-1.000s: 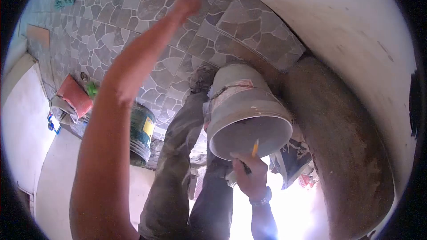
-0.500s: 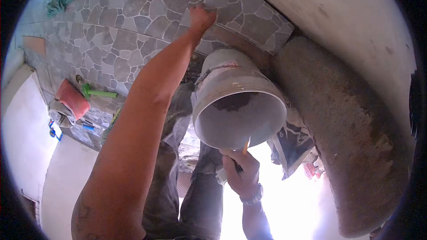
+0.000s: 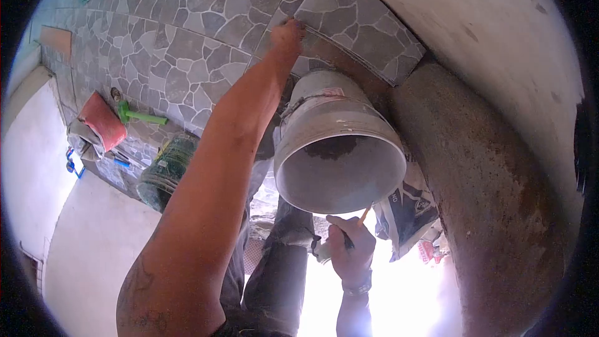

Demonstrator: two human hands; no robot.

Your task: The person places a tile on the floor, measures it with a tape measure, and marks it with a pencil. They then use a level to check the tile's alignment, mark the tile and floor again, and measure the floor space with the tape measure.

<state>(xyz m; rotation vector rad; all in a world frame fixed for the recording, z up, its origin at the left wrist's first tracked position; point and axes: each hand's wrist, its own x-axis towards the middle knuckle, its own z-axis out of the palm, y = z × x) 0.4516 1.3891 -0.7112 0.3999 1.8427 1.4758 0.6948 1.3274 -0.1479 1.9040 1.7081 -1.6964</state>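
My left hand (image 3: 288, 36) reaches far forward with its fingers closed at the corner of a grey stone-patterned floor tile (image 3: 359, 25); the exact grip is partly hidden. The tile lies near the wall, with a bare brownish strip (image 3: 343, 56) along its near edge. My right hand (image 3: 352, 246), with a watch on the wrist, is closed around a thin yellow-orange pencil (image 3: 364, 214) pointing up. Just beyond this hand is a pale bucket (image 3: 340, 178), its wide mouth facing me and a dark patch inside. The pencil tip is close to the bucket's rim.
A rough grey-brown curved mass (image 3: 493, 200) rises at the right beside the wall (image 3: 499, 19). On the left are a green mallet (image 3: 140, 115), a red bag-like thing (image 3: 103, 122) and a dark green bucket (image 3: 167, 171). A printed sack (image 3: 405, 215) lies behind the pale bucket.
The view has shifted, bringing the dark green bucket into sight beside my left arm. My right hand with the pencil sits slightly lower and further right. My left hand stays at the tile corner.
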